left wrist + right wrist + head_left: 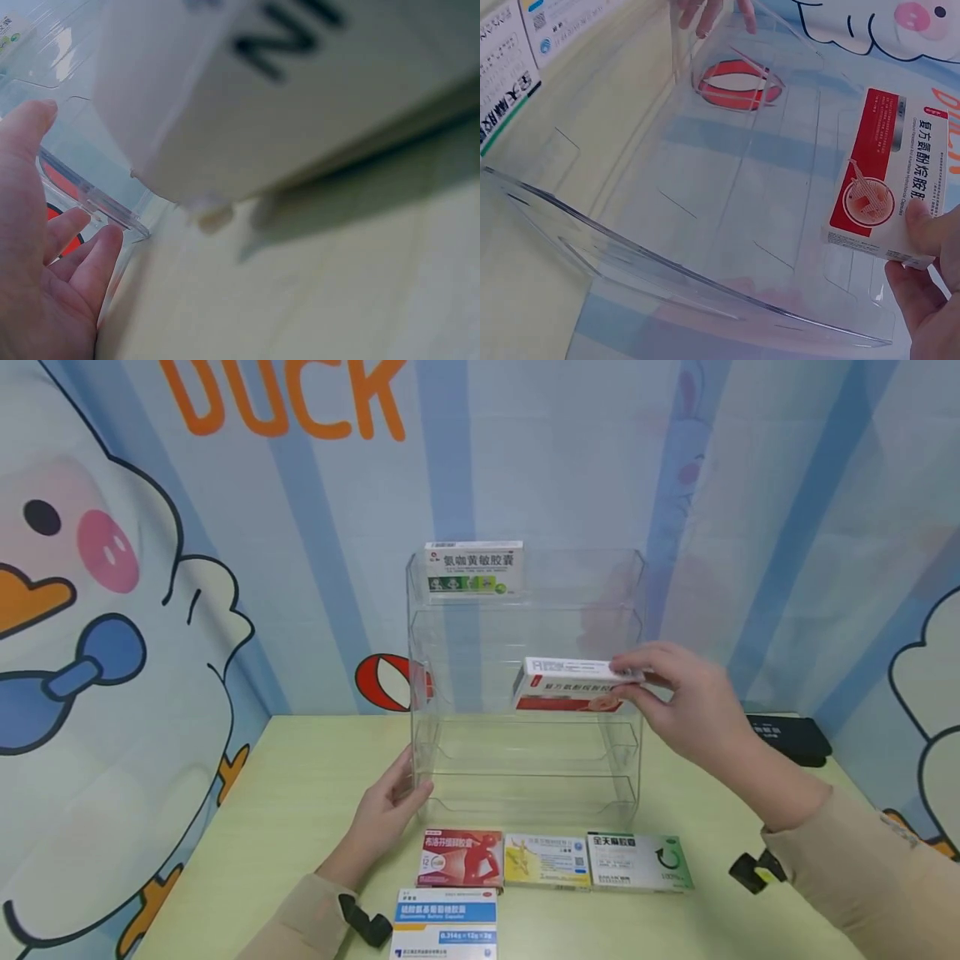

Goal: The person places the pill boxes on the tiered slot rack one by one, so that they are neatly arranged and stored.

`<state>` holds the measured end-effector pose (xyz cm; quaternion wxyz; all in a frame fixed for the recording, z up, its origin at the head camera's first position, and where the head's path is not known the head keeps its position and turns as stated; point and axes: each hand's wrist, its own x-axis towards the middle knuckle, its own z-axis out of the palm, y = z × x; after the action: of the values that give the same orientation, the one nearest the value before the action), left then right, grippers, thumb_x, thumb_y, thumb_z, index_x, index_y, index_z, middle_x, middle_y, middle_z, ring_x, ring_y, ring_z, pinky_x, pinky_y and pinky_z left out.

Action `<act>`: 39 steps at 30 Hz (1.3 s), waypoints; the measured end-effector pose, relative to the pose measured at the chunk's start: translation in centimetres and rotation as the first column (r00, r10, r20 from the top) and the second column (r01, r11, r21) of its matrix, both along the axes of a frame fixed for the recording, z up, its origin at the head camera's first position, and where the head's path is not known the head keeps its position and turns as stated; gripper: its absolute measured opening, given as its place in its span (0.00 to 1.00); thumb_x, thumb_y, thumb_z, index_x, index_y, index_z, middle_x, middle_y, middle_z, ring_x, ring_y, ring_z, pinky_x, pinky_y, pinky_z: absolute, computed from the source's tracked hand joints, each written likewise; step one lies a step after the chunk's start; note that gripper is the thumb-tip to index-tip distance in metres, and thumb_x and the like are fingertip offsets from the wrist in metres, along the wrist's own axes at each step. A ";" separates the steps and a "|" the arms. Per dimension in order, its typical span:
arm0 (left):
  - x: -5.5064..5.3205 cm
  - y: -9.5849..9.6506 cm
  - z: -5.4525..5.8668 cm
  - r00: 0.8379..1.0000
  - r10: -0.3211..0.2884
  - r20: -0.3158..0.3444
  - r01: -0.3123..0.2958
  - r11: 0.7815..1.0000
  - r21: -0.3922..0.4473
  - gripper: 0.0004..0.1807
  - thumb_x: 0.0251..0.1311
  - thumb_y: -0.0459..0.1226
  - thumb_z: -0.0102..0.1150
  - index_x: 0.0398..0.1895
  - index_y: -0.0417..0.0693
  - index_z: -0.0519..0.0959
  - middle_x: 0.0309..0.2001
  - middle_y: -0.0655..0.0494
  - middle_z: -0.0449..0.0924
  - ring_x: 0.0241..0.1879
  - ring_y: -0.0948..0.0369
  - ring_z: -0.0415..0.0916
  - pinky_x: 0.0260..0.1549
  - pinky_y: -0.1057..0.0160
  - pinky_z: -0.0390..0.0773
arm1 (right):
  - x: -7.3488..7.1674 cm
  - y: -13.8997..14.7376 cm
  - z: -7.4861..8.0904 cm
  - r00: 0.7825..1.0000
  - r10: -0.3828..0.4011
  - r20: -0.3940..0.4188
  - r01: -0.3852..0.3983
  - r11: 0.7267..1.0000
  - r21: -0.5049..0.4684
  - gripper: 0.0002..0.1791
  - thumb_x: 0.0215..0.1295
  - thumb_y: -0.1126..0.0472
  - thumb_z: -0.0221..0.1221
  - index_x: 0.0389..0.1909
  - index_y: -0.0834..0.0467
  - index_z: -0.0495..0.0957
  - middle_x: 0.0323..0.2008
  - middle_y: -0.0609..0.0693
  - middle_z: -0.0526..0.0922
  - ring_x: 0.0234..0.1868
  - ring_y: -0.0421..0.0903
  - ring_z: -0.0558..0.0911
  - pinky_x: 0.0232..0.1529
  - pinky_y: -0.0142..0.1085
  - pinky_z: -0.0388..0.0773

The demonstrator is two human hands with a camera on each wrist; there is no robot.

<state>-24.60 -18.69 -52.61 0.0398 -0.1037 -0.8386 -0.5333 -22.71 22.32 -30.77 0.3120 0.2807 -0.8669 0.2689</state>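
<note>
My right hand (686, 693) pinches one end of a white and red medicine box (566, 687) between thumb and fingers. The box is held up in front of the middle tiers of a clear acrylic display rack (525, 787). In the right wrist view, the box (889, 172) shows its red band and round picture. My left hand (382, 814) holds the rack's lower left side, its thumb in front and fingers round the edge. A white and green medicine box (474, 572) stands in the top tier at the left.
Before the rack lie a red medicine box (461, 857), a yellow and white box (546, 862) and a silver-green box (637, 862) in a row. A blue and white box (444, 922) lies nearer. Behind, right, is a black object (789, 739); a printed curtain (330, 527) hangs behind.
</note>
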 end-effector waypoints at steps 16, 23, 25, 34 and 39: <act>-0.2 -0.3 -0.3 1.000 -0.004 0.026 0.004 1.000 0.017 0.43 0.78 0.53 0.65 0.90 0.73 0.56 0.85 0.51 0.67 0.81 0.42 0.71 0.74 0.41 0.79 | -5.9 -1.1 6.8 0.993 -0.092 -0.074 0.070 0.964 -0.257 0.13 0.71 0.71 0.70 0.54 0.65 0.88 0.56 0.60 0.89 0.63 0.55 0.88 0.65 0.27 0.84; 0.0 -0.1 0.0 0.999 0.002 0.036 -0.003 1.000 0.013 0.42 0.78 0.53 0.65 0.89 0.78 0.56 0.85 0.51 0.66 0.81 0.42 0.71 0.75 0.41 0.78 | -7.7 -2.2 8.1 0.984 -0.173 -0.047 0.151 0.939 -0.308 0.12 0.76 0.68 0.67 0.57 0.63 0.87 0.60 0.58 0.87 0.67 0.52 0.85 0.71 0.46 0.85; 0.0 0.0 0.1 0.999 0.003 0.040 -0.004 1.000 0.015 0.42 0.78 0.53 0.65 0.89 0.79 0.56 0.85 0.51 0.67 0.81 0.42 0.71 0.75 0.41 0.78 | -8.2 -2.3 8.3 0.980 -0.195 -0.032 0.174 0.928 -0.329 0.12 0.78 0.68 0.65 0.58 0.63 0.87 0.61 0.57 0.85 0.68 0.50 0.84 0.73 0.46 0.83; 0.1 0.1 0.3 0.999 0.008 0.050 -0.009 1.000 0.016 0.42 0.78 0.52 0.65 0.89 0.79 0.57 0.85 0.52 0.67 0.80 0.43 0.72 0.74 0.41 0.79 | -9.9 -2.1 8.1 0.962 -0.271 -0.016 0.244 0.887 -0.391 0.13 0.79 0.69 0.62 0.59 0.62 0.86 0.62 0.56 0.83 0.69 0.46 0.84 0.75 0.35 0.81; 0.1 0.2 0.3 0.998 0.010 0.055 -0.012 1.000 0.022 0.42 0.78 0.52 0.65 0.89 0.78 0.57 0.85 0.52 0.67 0.81 0.43 0.72 0.74 0.41 0.79 | -10.5 -1.9 7.9 0.954 -0.299 0.015 0.284 0.889 -0.360 0.13 0.79 0.69 0.62 0.59 0.61 0.87 0.64 0.55 0.84 0.70 0.47 0.83 0.75 0.40 0.82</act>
<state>-24.45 -18.53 -52.36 0.0209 -0.0839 -0.8339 -0.5452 -33.25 20.41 -22.88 0.4124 0.0913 -0.8290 0.3666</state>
